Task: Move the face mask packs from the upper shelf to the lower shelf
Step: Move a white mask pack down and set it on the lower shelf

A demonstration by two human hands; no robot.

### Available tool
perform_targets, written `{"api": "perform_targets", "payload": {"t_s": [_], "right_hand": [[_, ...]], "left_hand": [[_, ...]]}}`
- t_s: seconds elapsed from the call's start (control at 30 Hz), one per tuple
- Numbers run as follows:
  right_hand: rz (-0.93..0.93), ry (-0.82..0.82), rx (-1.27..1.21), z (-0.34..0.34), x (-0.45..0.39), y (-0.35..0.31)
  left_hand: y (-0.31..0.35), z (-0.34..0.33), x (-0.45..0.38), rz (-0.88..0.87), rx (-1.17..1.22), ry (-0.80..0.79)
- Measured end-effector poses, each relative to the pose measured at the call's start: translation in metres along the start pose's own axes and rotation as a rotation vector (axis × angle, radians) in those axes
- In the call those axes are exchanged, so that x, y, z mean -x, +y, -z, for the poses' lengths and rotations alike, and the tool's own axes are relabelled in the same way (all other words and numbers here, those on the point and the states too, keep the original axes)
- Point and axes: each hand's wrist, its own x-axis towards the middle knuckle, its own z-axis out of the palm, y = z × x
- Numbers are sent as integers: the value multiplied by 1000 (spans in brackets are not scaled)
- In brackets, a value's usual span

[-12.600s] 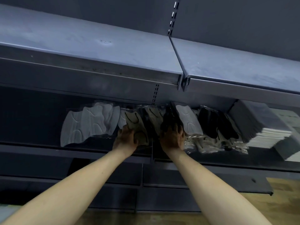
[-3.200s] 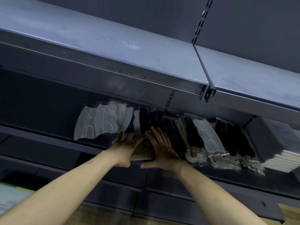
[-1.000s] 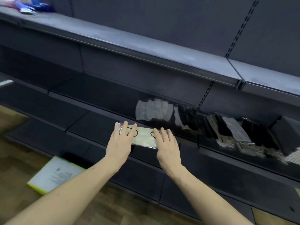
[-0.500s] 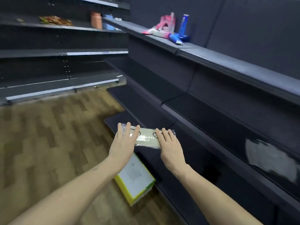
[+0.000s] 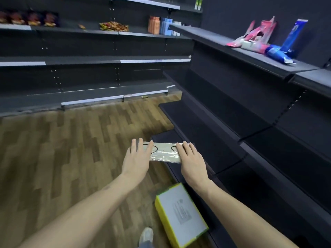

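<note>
A beige face mask pack (image 5: 164, 154) in clear wrap, with black ear loops showing, hangs in the air in front of me, level and lengthwise. My left hand (image 5: 137, 161) holds its left end and my right hand (image 5: 192, 163) its right end. Straight fingers lie on top; the thumbs are hidden beneath. The pack hovers over the outer corner of the lowest dark shelf (image 5: 202, 145). The other mask packs are out of view.
Dark shelves (image 5: 268, 145) step up along the right. Pink and blue packets (image 5: 261, 42) lie on the top one. A yellow-edged box (image 5: 180, 213) lies on the wooden floor (image 5: 71, 149) by my shoe (image 5: 146, 235). More shelving (image 5: 89, 59) lines the far wall.
The view has swung left, away from the row of mask packs. Both hands have lifted one beige pack off that shelf and carried it left and lower, still held at both ends.
</note>
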Motion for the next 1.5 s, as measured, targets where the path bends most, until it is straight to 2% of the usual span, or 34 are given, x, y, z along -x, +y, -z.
{"api": "perform_targets", "payload": {"t_s": [0.17,0.27,0.43,0.67,0.77,1.13,1.27,1.4,1.5], "right_hand": [[-41,20,-55,-36,-93,12],[-97,4,-96,-51,-144,21],[-177,1,-102,-66,-213,33],[-315,5,-57,-97,-295,75],[-403,61,-47,-102,-324,96],[-759,266,-93,-79,-380,148],[-873,283,-168,-72,-383,172],[-926,267,-133,-72,-387,205],[-946,262,-111,-73,-391,229]], "left_hand": [[-27,-13,-100,-13,-7,-1],[-33,-15,-158,-14,40,-44],[-47,-23,-233,-33,122,-24],[-47,-33,-348,-123,202,-21],[-39,-39,-401,-181,199,-21],[12,-27,-562,-554,192,132],[48,-21,-590,-606,321,38],[82,-22,-618,-684,515,-28],[103,-25,-635,-750,562,-64]]}}
